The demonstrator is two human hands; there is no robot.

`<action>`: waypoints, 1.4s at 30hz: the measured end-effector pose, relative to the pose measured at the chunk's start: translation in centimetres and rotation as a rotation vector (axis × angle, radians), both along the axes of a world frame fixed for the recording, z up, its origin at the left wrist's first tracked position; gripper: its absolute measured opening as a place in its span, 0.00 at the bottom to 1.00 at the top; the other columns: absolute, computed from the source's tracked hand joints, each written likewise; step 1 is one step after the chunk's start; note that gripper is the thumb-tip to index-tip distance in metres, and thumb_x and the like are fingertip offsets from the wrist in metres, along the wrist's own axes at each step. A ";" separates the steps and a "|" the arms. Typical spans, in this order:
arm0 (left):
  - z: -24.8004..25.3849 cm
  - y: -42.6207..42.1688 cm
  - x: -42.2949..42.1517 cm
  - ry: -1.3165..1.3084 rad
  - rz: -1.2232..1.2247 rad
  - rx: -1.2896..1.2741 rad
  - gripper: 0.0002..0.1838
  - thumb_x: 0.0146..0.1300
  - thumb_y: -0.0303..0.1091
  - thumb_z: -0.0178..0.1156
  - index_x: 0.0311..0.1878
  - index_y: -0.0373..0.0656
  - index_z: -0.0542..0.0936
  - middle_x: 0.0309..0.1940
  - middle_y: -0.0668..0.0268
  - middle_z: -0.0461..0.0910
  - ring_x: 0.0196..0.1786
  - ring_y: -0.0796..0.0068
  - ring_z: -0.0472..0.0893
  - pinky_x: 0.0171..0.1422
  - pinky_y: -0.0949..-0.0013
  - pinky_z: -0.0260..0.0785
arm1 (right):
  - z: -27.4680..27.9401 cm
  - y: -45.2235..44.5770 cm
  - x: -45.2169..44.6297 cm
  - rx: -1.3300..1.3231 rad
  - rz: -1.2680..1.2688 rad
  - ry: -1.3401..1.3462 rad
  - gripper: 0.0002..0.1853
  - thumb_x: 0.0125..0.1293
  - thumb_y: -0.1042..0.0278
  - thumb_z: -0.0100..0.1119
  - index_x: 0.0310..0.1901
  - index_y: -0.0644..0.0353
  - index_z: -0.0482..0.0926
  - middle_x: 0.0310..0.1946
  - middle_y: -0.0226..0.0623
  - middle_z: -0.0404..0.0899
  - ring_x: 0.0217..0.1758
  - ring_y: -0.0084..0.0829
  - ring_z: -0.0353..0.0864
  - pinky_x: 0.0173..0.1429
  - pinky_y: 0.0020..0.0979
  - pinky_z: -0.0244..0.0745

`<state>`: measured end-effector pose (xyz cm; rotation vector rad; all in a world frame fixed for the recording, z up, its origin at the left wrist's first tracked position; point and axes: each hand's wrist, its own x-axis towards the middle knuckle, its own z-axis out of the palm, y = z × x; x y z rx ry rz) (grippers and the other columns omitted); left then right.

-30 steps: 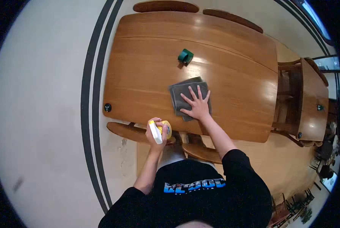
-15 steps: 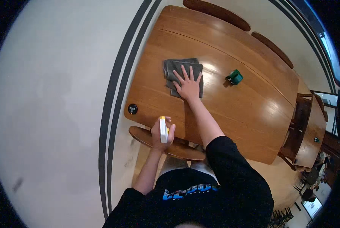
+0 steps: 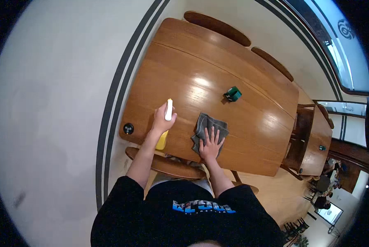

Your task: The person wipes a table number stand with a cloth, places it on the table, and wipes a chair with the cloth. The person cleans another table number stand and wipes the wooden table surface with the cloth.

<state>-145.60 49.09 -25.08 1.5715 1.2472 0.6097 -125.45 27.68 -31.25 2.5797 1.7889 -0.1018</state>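
My left hand (image 3: 164, 120) is wrapped round a spray bottle with a white trigger head (image 3: 169, 109) and a yellow body (image 3: 162, 141), above the left part of the wooden table (image 3: 168, 74). The palm hides the bottle's neck. Spread flat, my right hand (image 3: 210, 146) presses on a grey cloth (image 3: 209, 123) near the table's near edge. The cloth lies rumpled, with folds at its far side. Beyond it stands a small dark green holder (image 3: 233, 94).
A round black fitting (image 3: 128, 128) sits at the table's left corner. One chair (image 3: 168, 164) is tucked at the near edge, and two chair backs (image 3: 217, 29) line the far side. Another table (image 3: 316, 142) stands at the right. A striped wall runs along the left.
My right hand and the cloth have come toward me across the table. My left hand has moved forward over the tabletop with the spray bottle. The whole view has shifted slightly.
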 end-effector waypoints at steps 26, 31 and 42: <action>1.7 -4.5 -6.8 -0.113 0.227 0.354 0.14 0.55 0.22 0.65 0.45 0.38 0.76 0.42 0.59 0.79 0.42 0.65 0.79 0.51 0.66 0.72 | -0.3 12.2 0.3 0.063 0.132 0.054 0.38 0.66 0.28 0.51 0.76 0.26 0.61 0.82 0.29 0.46 0.85 0.46 0.41 0.76 0.73 0.32; 1.7 -4.5 -6.6 -0.182 0.255 0.285 0.13 0.55 0.23 0.63 0.44 0.39 0.75 0.46 0.56 0.77 0.43 0.64 0.79 0.50 0.66 0.72 | -2.2 24.3 -1.7 0.143 0.208 0.054 0.39 0.65 0.24 0.46 0.76 0.22 0.60 0.83 0.27 0.44 0.85 0.46 0.39 0.75 0.75 0.32; 0.8 -5.9 -5.5 -0.221 0.338 0.319 0.12 0.54 0.22 0.60 0.44 0.38 0.77 0.36 0.60 0.79 0.31 0.66 0.78 0.37 0.69 0.72 | -3.1 35.0 -12.0 0.117 0.585 0.151 0.37 0.66 0.23 0.39 0.76 0.22 0.60 0.82 0.27 0.50 0.85 0.44 0.43 0.76 0.73 0.32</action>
